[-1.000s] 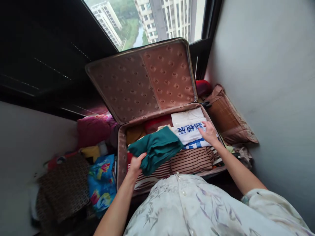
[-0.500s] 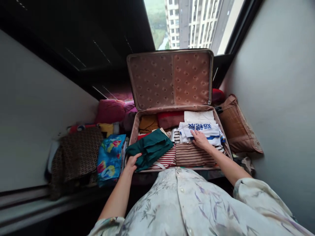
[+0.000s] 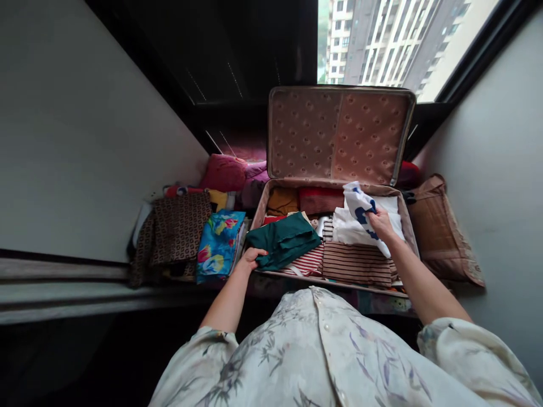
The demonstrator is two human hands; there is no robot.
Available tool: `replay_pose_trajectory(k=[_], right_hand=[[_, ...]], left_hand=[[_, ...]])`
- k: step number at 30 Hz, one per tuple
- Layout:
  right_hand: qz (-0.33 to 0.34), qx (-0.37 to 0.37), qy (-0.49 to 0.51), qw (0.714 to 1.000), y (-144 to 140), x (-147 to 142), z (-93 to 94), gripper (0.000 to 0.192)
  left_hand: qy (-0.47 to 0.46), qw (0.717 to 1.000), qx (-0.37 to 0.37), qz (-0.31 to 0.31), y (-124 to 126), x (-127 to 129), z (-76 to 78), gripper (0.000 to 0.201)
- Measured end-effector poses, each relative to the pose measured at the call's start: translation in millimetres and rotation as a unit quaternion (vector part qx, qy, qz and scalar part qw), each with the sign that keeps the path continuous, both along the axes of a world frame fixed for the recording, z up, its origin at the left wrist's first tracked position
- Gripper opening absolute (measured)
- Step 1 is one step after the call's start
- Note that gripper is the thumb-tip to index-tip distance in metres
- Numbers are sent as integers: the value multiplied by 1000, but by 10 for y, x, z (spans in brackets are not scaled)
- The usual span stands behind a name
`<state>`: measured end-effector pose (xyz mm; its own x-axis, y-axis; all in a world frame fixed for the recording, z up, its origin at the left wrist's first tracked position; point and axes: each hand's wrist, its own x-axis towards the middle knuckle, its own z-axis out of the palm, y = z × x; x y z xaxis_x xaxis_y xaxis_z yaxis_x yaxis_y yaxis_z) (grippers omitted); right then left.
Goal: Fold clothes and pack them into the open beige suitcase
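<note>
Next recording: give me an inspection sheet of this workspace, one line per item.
Surface: open suitcase on a ledge, lid propped upright against the window.
Job's things: folded green garment at the case's front left; white garment with blue print lifted and crumpled over striped clothes.
Clutter: brown patterned fabric, flowered blue cloth and pink bundle left of the case; brown cushion to its right.
Grippers: left hand grips the green garment's edge; right hand grips the white garment.
Cables: nothing seen.
Surroundings: grey walls both sides, high-rise buildings outside.
</note>
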<state>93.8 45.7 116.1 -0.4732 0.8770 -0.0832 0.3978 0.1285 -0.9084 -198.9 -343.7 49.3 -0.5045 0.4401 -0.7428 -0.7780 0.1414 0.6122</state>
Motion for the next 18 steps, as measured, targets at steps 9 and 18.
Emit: replay_pose_trajectory(k=[9, 18], right_hand=[[318, 108, -9, 942, -1864, -1288, 226, 53], [500, 117, -119, 850, -2438, -1506, -376, 73]], left_hand=[[-20, 1000, 9, -11, 15, -7, 66, 28], [42, 997, 67, 12, -14, 64, 128, 55]])
